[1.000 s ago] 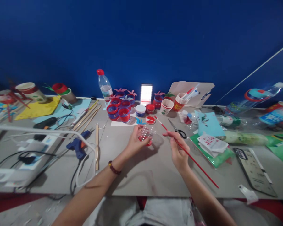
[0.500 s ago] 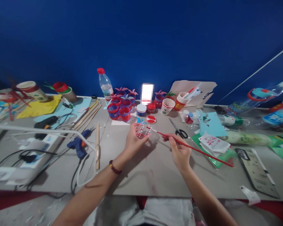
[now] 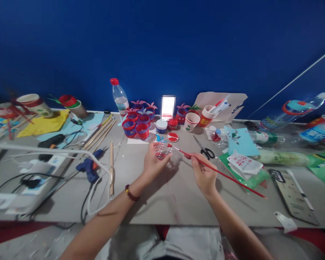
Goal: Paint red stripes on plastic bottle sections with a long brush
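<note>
My left hand [image 3: 154, 161] is closed around a clear plastic bottle bottom [image 3: 173, 161] with some red paint on it, held above the table. Pinched in my right hand [image 3: 204, 176] is a long red paintbrush [image 3: 222, 170]. Its red-loaded tip touches or nearly touches the near side of the clear plastic; I cannot tell which. Just beyond lie a paint-smeared lid [image 3: 173, 137], an open red paint jar [image 3: 172, 124] and a white-lidded jar [image 3: 161, 126]. Several red and blue painted cups [image 3: 142, 130] with paper leaves stand at the back left.
Black-handled scissors [image 3: 207, 152] lie beyond my right hand. A blue glue gun [image 3: 90, 166], wooden sticks [image 3: 112, 169] and a power strip [image 3: 40, 187] with cables are on the left. A phone [image 3: 292, 196], papers and plastic bottles occupy the right. A water bottle [image 3: 120, 99] stands at the back.
The brush tip has shifted slightly on the plastic, and a red patch now shows at it. My right hand has moved a little left; the brush's back end is lower.
</note>
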`<state>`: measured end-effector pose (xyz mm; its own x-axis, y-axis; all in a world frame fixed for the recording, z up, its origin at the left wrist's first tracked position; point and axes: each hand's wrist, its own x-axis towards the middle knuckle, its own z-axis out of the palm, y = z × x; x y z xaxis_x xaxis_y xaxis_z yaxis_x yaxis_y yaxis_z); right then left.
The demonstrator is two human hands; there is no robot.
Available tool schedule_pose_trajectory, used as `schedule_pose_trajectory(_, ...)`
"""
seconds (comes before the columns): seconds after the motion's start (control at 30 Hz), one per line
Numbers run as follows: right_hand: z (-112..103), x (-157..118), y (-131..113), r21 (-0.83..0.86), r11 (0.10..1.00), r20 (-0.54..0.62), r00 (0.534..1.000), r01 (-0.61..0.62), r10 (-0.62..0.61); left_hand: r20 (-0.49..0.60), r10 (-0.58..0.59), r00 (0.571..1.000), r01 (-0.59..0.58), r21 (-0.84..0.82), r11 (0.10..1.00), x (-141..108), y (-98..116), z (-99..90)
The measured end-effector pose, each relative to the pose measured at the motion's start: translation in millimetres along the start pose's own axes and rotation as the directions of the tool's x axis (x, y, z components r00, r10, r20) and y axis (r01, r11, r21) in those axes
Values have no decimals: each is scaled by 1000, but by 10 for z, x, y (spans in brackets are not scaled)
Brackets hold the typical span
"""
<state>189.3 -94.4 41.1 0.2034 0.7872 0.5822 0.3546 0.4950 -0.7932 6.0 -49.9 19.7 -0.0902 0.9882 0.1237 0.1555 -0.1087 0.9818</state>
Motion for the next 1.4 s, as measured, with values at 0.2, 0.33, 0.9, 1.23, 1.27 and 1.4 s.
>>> schedule_pose_trajectory(0.2, -36, 34, 45, -7, 999, -53, 998, -37, 36, -1, -13, 1000, 13, -6, 1000, -10, 74, -12)
schedule_pose_trajectory(0.33, -47, 28, 26, 93, 992, -54, 995, -83, 88, 30, -28, 999, 29, -18, 999, 4, 77, -16)
schedule_pose_trajectory(0.9, -20, 31, -12, -18, 996, 92, 992, 84, -81, 16, 8, 1000, -9, 82, 997, 18, 56, -37)
schedule_pose_trajectory(1.23, -60, 57, -18, -61, 995, 57, 995, 84, -80, 31, -45, 999, 46, -38, 998, 41, 75, -33)
schedule_pose_trajectory(1.27, -64, 58, -23, -60, 995, 53, 995, 84, -80, 33, -53, 998, 55, -46, 997, 45, 69, -31)
schedule_pose_trajectory(1.4, -78, 54, -49, -25, 994, 32, 994, 102, -101, 40, -61, 997, 63, -53, 997, 61, 22, -21)
